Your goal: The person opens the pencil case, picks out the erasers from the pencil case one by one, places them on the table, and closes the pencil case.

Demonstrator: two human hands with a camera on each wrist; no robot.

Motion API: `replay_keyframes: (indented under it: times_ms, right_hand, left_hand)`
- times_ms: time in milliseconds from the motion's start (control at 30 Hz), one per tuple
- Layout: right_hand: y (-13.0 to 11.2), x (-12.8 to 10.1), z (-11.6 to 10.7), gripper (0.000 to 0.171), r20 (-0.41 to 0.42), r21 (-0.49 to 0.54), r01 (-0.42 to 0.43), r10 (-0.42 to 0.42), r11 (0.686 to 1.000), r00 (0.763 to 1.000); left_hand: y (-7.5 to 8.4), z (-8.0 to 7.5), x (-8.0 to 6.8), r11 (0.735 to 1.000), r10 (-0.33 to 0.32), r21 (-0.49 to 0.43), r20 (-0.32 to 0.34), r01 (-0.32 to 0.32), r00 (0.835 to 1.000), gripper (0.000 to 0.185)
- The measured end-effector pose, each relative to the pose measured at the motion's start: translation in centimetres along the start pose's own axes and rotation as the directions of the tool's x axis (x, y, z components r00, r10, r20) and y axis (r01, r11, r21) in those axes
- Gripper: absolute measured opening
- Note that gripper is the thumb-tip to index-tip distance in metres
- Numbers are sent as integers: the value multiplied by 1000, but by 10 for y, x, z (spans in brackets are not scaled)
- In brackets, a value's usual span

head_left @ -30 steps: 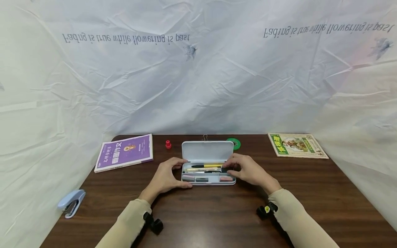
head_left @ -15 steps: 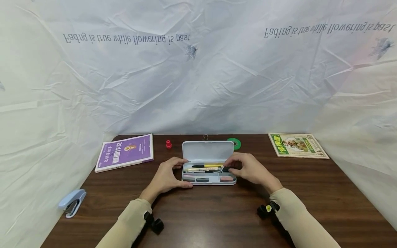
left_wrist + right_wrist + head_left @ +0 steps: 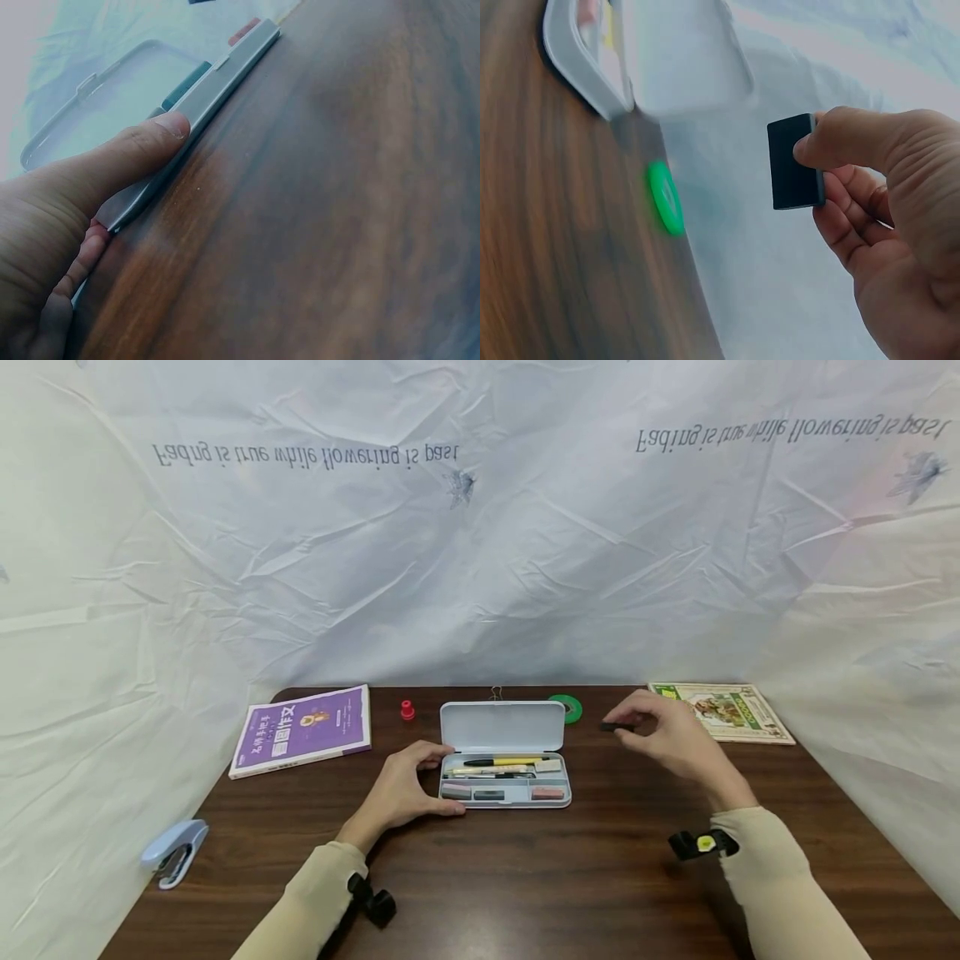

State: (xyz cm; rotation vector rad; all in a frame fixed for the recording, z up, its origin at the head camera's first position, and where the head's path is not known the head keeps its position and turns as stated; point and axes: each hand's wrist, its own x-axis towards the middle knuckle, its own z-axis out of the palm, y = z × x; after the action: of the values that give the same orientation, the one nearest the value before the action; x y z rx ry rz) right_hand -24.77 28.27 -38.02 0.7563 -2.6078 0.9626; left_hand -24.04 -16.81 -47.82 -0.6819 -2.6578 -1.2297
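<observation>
A white pencil case (image 3: 502,725) lies on the table with its lid raised. My left hand (image 3: 396,789) grips its left end, thumb (image 3: 161,136) on the front edge and fingers towards the back corner. Inside lie a yellow-and-black pen (image 3: 510,761), other pens, a whitish block (image 3: 548,766) and, in the front compartments, a pinkish-red block (image 3: 547,793) and grey pieces (image 3: 489,794). Off to the right, my right hand (image 3: 671,739) holds a small black rectangular block (image 3: 791,165) above the table, pinched between thumb and fingers.
A green ring-shaped roll (image 3: 572,708) and a binder clip (image 3: 496,692) lie behind the case. Nearby is a red stamp-like object (image 3: 407,710). Purple book (image 3: 307,727) and blue stapler (image 3: 174,852) are on the left, another book (image 3: 731,713) on the right.
The right hand has lifted the black block out of the case and carried it right and back. A whitish block now shows where it was. The left hand has stayed put.
</observation>
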Motion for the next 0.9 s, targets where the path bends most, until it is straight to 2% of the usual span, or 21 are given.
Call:
replay_keyframes:
  times_ms: [133, 233, 433, 533, 700, 900]
  right_hand:
    - [14, -14, -16, 34, -49, -100, -25, 20, 995, 999]
    - [23, -23, -23, 33, -44, -153, -60, 54, 986, 998]
    - [46, -34, -23, 28, -6, -163, -102, 103, 981, 995]
    - [58, -36, -17, 25, 35, -149, -147, 154, 978, 987]
    - [71, -38, -10, 21, 137, -146, -223, 243, 964, 960]
    - [70, -36, -11, 21, 226, -156, -240, 271, 958, 936]
  left_hand:
    - [0, 1, 0, 1000, 4, -4, 2, -4, 1000, 92]
    - [0, 1, 1, 1000, 12, -6, -1, -12, 1000, 92]
    - [-1, 2, -1, 1000, 15, -8, -11, -15, 1000, 91]
    - [-1, 2, -1, 1000, 4, -10, -6, -4, 1000, 92]
    - [-1, 2, -1, 1000, -5, -11, 2, 5, 1000, 92]
    - [0, 1, -1, 1000, -3, -11, -1, 3, 1000, 91]
